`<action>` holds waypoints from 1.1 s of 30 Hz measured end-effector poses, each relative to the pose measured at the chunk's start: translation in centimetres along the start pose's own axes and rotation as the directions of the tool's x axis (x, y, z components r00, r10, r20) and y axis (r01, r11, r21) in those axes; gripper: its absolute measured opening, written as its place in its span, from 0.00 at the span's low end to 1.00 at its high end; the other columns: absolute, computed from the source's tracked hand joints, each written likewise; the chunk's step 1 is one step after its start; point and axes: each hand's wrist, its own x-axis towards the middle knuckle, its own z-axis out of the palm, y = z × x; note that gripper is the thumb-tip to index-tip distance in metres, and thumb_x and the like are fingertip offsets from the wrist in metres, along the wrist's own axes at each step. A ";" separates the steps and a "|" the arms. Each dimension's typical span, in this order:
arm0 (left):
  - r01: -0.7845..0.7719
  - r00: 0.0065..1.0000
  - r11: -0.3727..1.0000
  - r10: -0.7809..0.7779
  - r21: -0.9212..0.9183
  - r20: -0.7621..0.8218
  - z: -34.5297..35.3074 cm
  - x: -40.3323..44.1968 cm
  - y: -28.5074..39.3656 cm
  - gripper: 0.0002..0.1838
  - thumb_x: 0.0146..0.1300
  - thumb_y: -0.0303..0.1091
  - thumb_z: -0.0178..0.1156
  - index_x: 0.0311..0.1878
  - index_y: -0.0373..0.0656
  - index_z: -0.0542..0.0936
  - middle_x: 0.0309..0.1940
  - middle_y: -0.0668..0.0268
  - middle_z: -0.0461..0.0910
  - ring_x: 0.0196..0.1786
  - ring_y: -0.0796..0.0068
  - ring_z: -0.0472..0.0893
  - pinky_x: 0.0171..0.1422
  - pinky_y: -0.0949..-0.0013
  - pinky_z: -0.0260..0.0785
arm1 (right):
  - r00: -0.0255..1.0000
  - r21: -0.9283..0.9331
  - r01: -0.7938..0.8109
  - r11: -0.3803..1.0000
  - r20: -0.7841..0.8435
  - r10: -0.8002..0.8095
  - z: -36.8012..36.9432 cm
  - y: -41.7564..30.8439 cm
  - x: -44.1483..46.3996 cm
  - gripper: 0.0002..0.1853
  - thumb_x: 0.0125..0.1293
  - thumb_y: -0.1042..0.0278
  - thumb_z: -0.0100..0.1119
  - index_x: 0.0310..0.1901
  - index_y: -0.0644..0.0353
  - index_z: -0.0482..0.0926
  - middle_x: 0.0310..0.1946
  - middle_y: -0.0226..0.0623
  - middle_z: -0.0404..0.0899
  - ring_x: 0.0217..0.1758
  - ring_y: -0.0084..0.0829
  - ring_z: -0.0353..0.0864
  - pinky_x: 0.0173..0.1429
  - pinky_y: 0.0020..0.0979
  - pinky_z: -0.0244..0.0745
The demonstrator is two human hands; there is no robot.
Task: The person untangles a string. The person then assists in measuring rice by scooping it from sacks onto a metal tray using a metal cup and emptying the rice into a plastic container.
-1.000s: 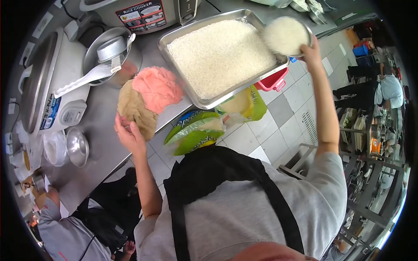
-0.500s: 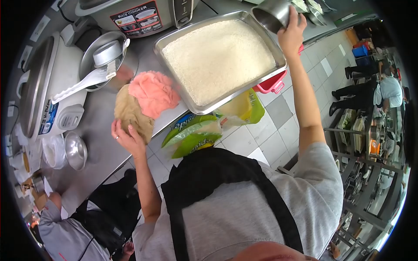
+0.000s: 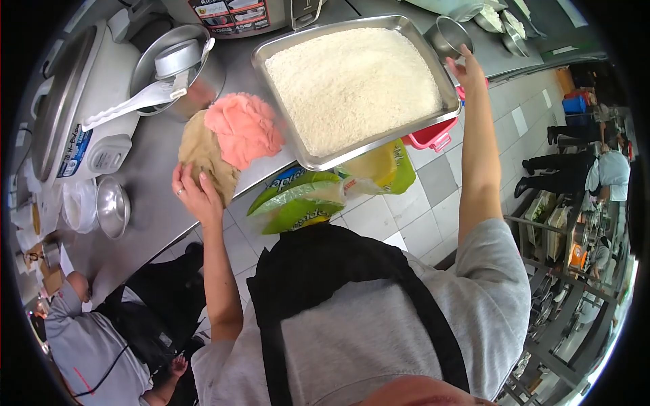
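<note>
A metal tray full of white rice lies on the steel counter. Beyond its right corner my right hand touches the rim of a metal cup, fingers partly spread, the cup standing on the counter. My left hand rests with its fingers apart on a tan cloth at the counter's edge. A pink cloth lies partly over the tan one, left of the tray.
Behind the cloths stands a metal pot with a white spatula across it. A rice cooker is at the back. Green bags and a red container sit below the tray. A co-worker is at lower left.
White rice from the cup has gone into the tray. My right hand has brought the emptied cup down beside the tray and loosened its grasp. My left hand has stayed on the tan cloth.
</note>
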 end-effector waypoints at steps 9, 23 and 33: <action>-0.282 0.871 0.846 0.424 -0.453 0.250 2.2 0.1 8.7 0.25 0.47 0.43 0.64 0.48 0.42 0.73 0.46 0.57 0.70 0.46 0.56 0.70 0.48 0.60 0.63 | 0.776 -0.747 0.623 0.232 0.628 -0.065 2.1 6.5 -12.8 0.46 0.41 0.49 0.70 0.59 0.68 0.60 0.48 0.54 0.70 0.55 0.42 0.68 0.55 0.36 0.67; -0.290 0.811 0.796 0.499 -0.531 0.305 5.9 0.4 9.9 0.36 0.37 0.56 0.66 0.48 0.43 0.74 0.33 0.60 0.69 0.37 0.60 0.71 0.41 0.62 0.66 | 0.558 -0.493 0.771 -0.403 0.828 0.053 11.0 7.3 -11.8 0.29 0.48 0.47 0.58 0.56 0.38 0.69 0.57 0.40 0.64 0.60 0.43 0.63 0.62 0.43 0.58; -0.309 0.807 0.798 0.508 -0.517 0.301 5.7 0.6 10.0 0.36 0.37 0.53 0.67 0.50 0.44 0.74 0.31 0.61 0.68 0.36 0.61 0.71 0.41 0.64 0.66 | 0.431 -0.425 0.856 -0.293 0.901 -0.049 7.7 6.0 -2.7 0.19 0.57 0.58 0.55 0.49 0.55 0.76 0.48 0.42 0.73 0.52 0.36 0.72 0.56 0.30 0.65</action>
